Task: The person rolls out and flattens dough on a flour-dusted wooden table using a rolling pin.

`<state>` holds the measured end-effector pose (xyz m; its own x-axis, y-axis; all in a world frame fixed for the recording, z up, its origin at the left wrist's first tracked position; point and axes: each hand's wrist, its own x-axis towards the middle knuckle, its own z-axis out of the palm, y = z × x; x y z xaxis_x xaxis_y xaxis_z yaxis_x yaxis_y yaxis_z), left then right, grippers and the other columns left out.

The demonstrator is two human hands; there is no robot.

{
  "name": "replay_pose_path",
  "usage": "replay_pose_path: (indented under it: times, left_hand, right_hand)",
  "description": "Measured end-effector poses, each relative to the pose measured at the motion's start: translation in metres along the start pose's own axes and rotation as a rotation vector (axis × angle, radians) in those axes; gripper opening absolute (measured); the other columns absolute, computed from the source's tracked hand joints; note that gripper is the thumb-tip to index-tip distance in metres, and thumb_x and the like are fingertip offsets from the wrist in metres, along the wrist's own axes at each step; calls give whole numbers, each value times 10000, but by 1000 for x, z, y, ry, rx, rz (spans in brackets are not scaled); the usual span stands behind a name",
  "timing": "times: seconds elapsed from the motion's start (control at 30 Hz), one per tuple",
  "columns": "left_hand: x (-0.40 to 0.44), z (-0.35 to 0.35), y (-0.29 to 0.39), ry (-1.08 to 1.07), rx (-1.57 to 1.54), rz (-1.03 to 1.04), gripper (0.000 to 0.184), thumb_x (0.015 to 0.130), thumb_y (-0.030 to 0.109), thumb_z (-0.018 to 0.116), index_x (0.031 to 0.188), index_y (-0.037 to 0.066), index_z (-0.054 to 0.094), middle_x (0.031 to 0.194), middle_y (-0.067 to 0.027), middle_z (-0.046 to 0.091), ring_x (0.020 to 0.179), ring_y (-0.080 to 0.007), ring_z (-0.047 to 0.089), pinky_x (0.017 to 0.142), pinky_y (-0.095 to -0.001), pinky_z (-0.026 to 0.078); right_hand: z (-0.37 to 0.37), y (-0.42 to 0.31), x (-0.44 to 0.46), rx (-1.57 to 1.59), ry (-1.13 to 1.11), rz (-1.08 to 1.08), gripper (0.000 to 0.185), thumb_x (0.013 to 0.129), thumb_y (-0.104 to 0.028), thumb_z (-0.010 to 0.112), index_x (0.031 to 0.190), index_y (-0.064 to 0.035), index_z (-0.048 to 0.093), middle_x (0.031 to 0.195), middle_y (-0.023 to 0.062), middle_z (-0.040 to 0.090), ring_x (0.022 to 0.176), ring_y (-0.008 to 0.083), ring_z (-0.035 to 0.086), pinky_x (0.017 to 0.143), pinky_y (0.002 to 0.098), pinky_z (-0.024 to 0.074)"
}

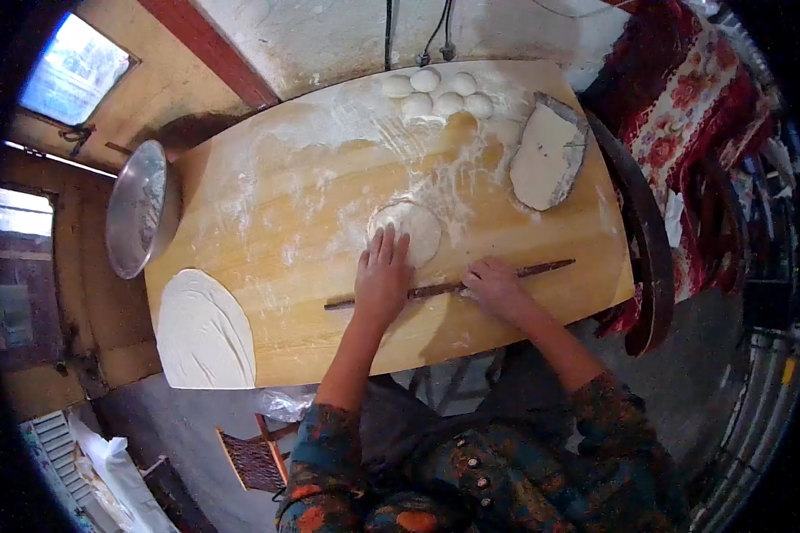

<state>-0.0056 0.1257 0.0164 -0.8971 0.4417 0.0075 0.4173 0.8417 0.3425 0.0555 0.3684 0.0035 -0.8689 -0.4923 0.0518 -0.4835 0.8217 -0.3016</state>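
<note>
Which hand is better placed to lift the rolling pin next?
Right, most likely: the right hand is curled over the rolling pin, while the left hand has its fingers spread on the dough round.

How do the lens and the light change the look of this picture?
Head view: the lens bows the edges of the board and leaves black corners; head view: the upper-left window glares, showing little detail; head view: a soft shadow darkens the board near the left hand.
</note>
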Motion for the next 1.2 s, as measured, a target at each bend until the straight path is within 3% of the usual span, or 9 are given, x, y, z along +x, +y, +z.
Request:
replay_pose_path:
  times: [0.13, 0.27, 0.53, 0.63, 0.7, 0.8, 0.97, 1.03, 1.2]
  left_hand:
    - [-21, -16, 11, -11, -138, -156, 489, 897, 207, 543, 1366, 102, 448, 1451, -156, 394, 1327, -328, 388, 1071, -519, 290]
    - [-35, -34, -24, 123, 36, -241, 534, 900, 204, 542, 1411, 125, 409, 1448, -155, 404, 1361, -329, 350, 1096, -522, 239]
    - [15, 9, -80, 254, 312, -262, 573, 936, 353, 476, 1457, 150, 353, 1500, -112, 353, 1409, -311, 271, 1126, -547, 149]
    - [83, -7, -88, 280, 88, -231, 491, 912, 302, 524, 1367, 128, 458, 1412, -142, 443, 1300, -346, 399, 1053, -490, 320]
    - [99, -7, -81, 160, -212, -22, 428, 893, 267, 559, 1283, 95, 527, 1324, -164, 511, 1207, -357, 482, 967, -456, 426]
    - [98, -9, -47, 65, -242, 34, 325, 850, 172, 629, 1145, 49, 571, 1176, -192, 581, 1095, -375, 539, 886, -433, 467]
    - [40, -17, -37, -79, -252, -312, 244, 834, 179, 632, 1018, 37, 559, 1028, -208, 600, 923, -402, 593, 757, -494, 487]
    - [0, -26, -32, -186, -297, -512, 266, 838, 190, 628, 1047, 42, 555, 1070, -200, 595, 972, -388, 579, 803, -479, 472]
    - [-43, 4, -69, 162, 205, -329, 372, 884, 262, 578, 1206, 80, 536, 1178, -173, 564, 1139, -355, 497, 978, -502, 354]
  right_hand:
    - [-4, -8, 8, 70, 75, -12, 220, 810, -211, 607, 990, -85, 622, 1028, 148, 576, 1032, 358, 541, 862, 506, 461]
    - [-5, -15, 21, 9, 98, 50, 243, 774, -206, 640, 989, -94, 630, 968, 125, 577, 978, 353, 541, 862, 467, 452]
    - [-4, 8, 83, -337, 73, 342, 632, 785, -220, 656, 1351, -37, 443, 1370, 196, 428, 1281, 368, 380, 1075, 467, 300]
    - [-6, 36, 132, -173, 253, 424, 640, 766, -206, 672, 1338, -27, 448, 1368, 185, 436, 1288, 358, 378, 1083, 479, 285]
    - [-9, 40, 130, -101, 169, 401, 619, 762, -201, 676, 1313, -16, 465, 1355, 189, 448, 1276, 355, 394, 1070, 478, 301]
    - [1, 44, 100, -108, 102, 256, 564, 752, -201, 688, 1247, -3, 505, 1310, 193, 479, 1250, 354, 423, 1046, 476, 326]
    - [-7, -10, 46, -41, -40, 135, 380, 804, -216, 630, 1113, -2, 576, 1277, 207, 510, 1233, 368, 450, 1030, 511, 334]
    - [-11, -36, 28, -32, -10, 37, 294, 895, -235, 528, 1040, 4, 617, 1303, 244, 505, 1239, 387, 459, 1051, 551, 315]
    - [16, -39, 38, -138, 53, 328, 478, 836, -236, 592, 1255, -20, 513, 1323, 220, 478, 1253, 377, 427, 1069, 527, 293]
